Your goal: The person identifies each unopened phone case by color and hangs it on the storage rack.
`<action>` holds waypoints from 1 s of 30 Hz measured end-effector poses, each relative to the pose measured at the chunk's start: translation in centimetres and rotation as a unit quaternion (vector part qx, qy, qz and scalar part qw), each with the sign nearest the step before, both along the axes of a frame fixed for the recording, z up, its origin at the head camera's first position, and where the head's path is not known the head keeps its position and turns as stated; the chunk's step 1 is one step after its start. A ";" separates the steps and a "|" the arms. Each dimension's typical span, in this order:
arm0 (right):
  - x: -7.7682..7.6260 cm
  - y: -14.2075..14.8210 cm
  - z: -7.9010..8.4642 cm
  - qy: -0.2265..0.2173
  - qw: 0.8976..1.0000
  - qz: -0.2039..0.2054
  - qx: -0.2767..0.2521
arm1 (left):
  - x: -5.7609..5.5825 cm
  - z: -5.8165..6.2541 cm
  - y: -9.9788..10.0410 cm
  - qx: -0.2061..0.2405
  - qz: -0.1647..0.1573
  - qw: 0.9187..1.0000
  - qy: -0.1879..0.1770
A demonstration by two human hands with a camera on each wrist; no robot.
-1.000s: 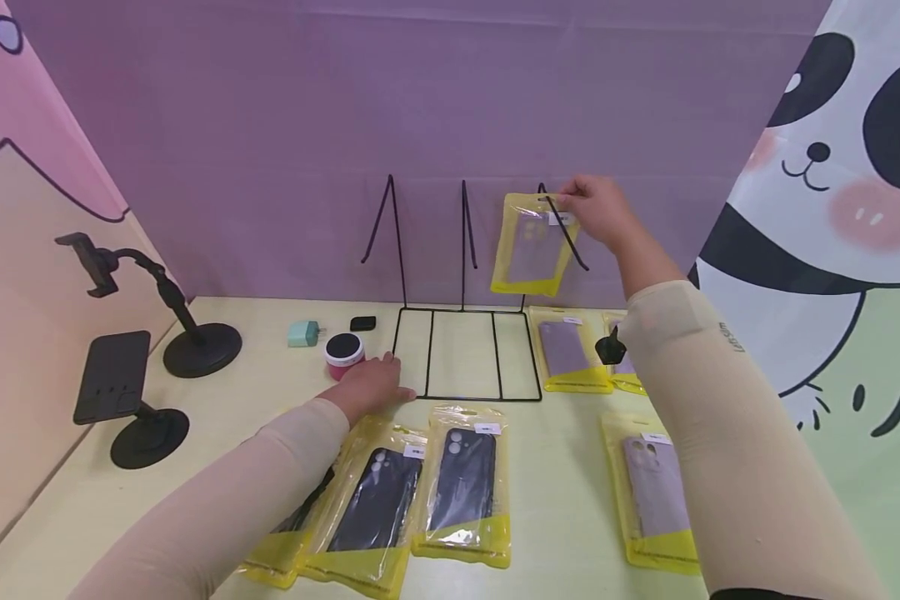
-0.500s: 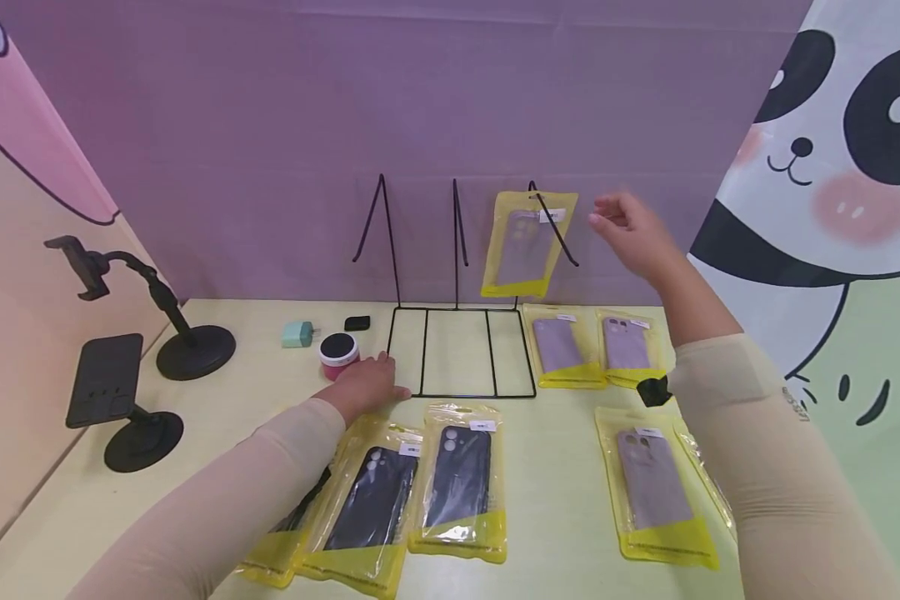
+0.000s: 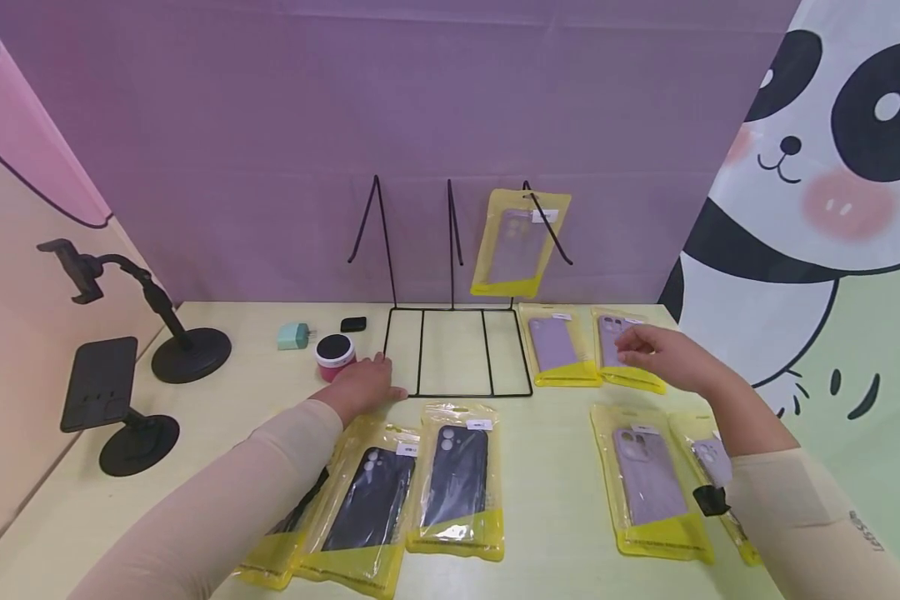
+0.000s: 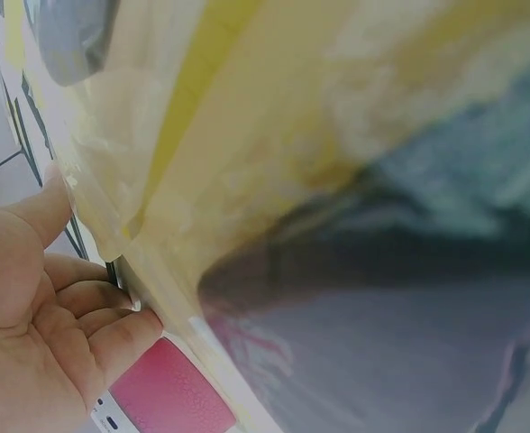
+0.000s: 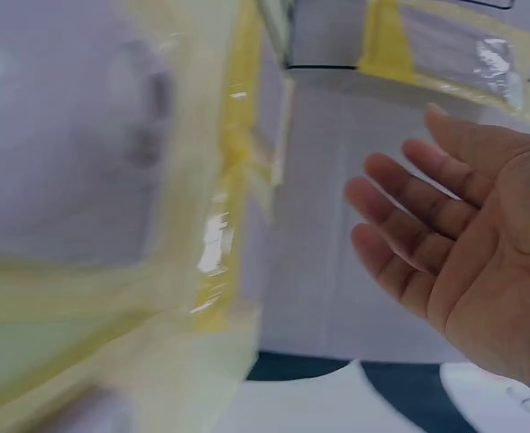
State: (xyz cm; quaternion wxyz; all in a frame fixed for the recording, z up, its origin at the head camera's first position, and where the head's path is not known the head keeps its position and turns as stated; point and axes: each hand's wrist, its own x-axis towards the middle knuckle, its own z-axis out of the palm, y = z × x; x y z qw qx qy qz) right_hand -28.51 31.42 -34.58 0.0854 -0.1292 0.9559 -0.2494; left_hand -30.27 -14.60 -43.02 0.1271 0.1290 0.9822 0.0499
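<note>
Empty right hand [image 3: 663, 358], fingers loosely bent, hovers by a pouch [image 3: 606, 346]; left hand [image 3: 363, 387] rests, relaxed, on the rack [image 3: 452, 309].

Right sleeve [image 3: 813, 500], lower right: dark lettering [image 3: 866, 531], not legible.
Bags [image 3: 456, 534], lower centre and right: white stickers [image 3: 479, 425], print too small to read.

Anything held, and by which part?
Right hand: nothing. Left hand: fingers at the front left corner of the black wire rack; whether gripping cannot be told.
</note>
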 end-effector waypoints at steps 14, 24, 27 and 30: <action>1.2 2.3 -6.5 -0.050 0.983 0.015 0.174 | 0.2 0.3 0.0 -0.001 0.000 1.000 -0.005; 1.2 1.6 -4.6 0.026 0.995 0.035 0.091 | 0.2 0.2 0.1 0.001 0.000 1.000 -0.001; 1.5 0.5 -2.4 0.047 0.997 0.037 0.050 | 0.2 0.2 0.1 -0.001 0.001 1.000 -0.001; 2.0 -0.6 0.0 0.060 0.997 0.045 0.017 | 0.2 0.3 0.2 -0.001 0.001 1.000 -0.002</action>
